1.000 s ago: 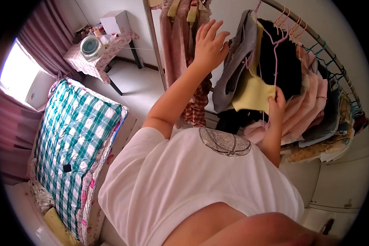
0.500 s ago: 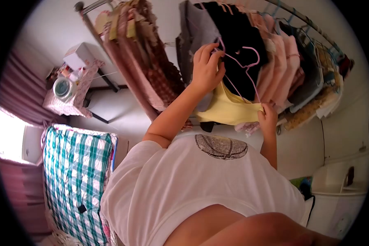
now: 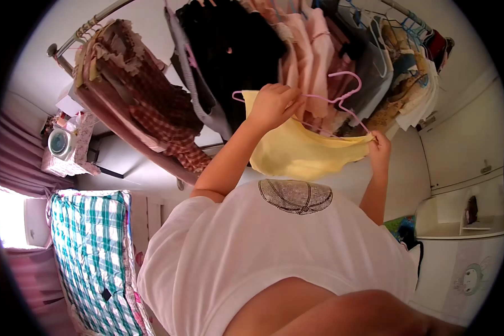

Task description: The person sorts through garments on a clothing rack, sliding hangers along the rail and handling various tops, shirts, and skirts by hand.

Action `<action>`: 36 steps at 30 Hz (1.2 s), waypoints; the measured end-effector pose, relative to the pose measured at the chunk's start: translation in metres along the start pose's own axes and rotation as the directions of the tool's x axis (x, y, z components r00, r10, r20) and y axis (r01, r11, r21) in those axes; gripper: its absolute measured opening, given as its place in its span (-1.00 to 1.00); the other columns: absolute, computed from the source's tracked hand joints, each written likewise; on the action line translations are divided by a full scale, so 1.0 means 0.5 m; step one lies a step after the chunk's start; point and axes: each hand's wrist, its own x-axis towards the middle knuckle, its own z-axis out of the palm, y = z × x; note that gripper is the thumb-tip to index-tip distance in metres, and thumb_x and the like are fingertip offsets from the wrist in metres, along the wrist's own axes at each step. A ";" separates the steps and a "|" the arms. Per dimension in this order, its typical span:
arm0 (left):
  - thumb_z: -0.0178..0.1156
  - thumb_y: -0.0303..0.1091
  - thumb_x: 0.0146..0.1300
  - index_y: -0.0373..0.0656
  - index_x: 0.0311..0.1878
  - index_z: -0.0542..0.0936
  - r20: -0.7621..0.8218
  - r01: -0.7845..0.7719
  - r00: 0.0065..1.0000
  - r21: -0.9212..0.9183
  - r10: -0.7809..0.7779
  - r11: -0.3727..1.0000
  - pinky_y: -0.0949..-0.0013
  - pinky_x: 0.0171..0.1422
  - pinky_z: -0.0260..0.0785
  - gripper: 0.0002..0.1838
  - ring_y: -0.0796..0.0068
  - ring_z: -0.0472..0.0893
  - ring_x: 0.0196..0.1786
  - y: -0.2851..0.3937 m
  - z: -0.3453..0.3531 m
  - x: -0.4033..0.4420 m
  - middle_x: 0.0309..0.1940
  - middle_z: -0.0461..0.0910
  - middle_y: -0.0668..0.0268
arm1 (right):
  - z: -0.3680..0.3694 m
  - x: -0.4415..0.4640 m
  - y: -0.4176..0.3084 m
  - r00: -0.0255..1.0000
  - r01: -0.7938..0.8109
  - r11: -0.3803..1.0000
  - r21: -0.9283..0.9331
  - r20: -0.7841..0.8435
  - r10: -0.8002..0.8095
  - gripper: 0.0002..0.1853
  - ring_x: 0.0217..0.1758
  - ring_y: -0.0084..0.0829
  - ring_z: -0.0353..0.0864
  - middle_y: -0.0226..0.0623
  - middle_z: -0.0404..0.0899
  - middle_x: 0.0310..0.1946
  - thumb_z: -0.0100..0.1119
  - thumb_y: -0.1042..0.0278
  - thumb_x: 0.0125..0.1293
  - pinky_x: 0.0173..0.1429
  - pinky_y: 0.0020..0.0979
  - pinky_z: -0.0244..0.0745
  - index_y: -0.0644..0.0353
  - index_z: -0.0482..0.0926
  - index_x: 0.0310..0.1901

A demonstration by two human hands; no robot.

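A yellow sleeveless top (image 3: 297, 154) hangs spread between my two hands in front of my chest. Inside its neckline is a pink hanger (image 3: 350, 98), its hook pointing up and to the right. One end of the hanger sticks out past the top's left strap. My left hand (image 3: 274, 106) is closed over that strap and the hanger's bar, fingers bent. My right hand (image 3: 379, 147) pinches the top's other strap close to the hanger's right end. Part of the hanger's bar is hidden by my left hand and the cloth.
Behind the top stands a metal clothes rack (image 3: 89, 25) with brown checked dresses (image 3: 151, 101), black clothes (image 3: 229, 50) and pink garments (image 3: 319, 47). A bed with a green checked quilt (image 3: 95, 252) is at left, a small table (image 3: 87, 148) beyond it. White cabinets (image 3: 465, 151) stand at right.
Left hand and hanger have moved away from the rack's clothes, and the top's left strap now lies over the hanger. Right hand has shifted slightly right. The view has turned rightward.
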 end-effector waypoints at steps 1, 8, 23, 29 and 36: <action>0.18 -0.32 0.12 -0.17 -0.31 0.55 0.027 -0.009 1.000 -0.018 0.009 1.000 0.15 -0.27 0.32 -0.86 0.15 0.52 -0.40 0.013 0.019 0.011 -0.54 0.52 0.23 | -0.031 0.007 0.022 1.000 -0.017 1.000 0.004 0.014 0.017 -0.81 -0.48 -0.63 0.36 -0.37 0.41 -0.54 -0.06 0.67 0.03 -0.36 -0.61 0.28 0.33 0.48 -0.29; 0.13 -0.31 0.17 -0.17 -0.33 0.56 0.143 0.125 0.984 -0.147 -0.104 0.981 0.20 -0.33 0.36 -0.86 0.11 0.54 -0.40 0.087 0.207 0.043 -0.50 0.54 0.17 | -0.177 0.028 0.149 0.958 -0.249 0.969 -0.007 0.146 0.247 -0.87 -0.52 -0.67 0.28 -0.47 0.34 -0.57 -0.09 0.66 0.09 -0.43 -0.60 0.21 0.29 0.45 -0.34; 0.12 -0.32 0.19 -0.20 -0.31 0.54 0.329 0.063 0.944 -0.264 0.028 0.963 0.18 -0.29 0.33 -0.86 0.07 0.51 -0.35 0.105 0.419 0.232 -0.46 0.51 0.12 | -0.287 0.164 0.241 0.907 -0.343 0.933 0.105 0.296 0.300 -0.76 -0.55 -0.75 0.14 -0.59 0.20 -0.64 0.15 0.31 0.24 -0.49 -0.59 0.04 0.21 0.41 -0.51; 0.12 -0.39 0.17 -0.24 -0.26 0.53 0.418 0.039 0.896 -0.405 0.148 0.913 0.18 -0.16 0.37 -0.86 0.10 0.52 -0.23 0.129 0.493 0.293 -0.35 0.52 0.12 | -0.360 0.194 0.324 0.919 -0.347 0.938 -0.001 0.200 0.340 -0.72 -0.61 -0.74 0.11 -0.61 0.19 -0.71 0.24 0.32 0.17 -0.54 -0.57 0.02 0.23 0.41 -0.59; 0.17 -0.47 0.12 -0.23 -0.14 0.49 0.177 -0.162 0.953 -0.393 0.248 0.905 0.14 0.09 0.31 -0.78 0.02 0.43 0.04 0.171 0.592 0.414 -0.03 0.44 0.07 | -0.445 0.248 0.398 0.914 -0.341 0.937 -0.071 0.208 0.348 -0.70 -0.62 -0.74 0.10 -0.62 0.18 -0.73 0.30 0.34 0.10 -0.55 -0.57 0.01 0.24 0.40 -0.61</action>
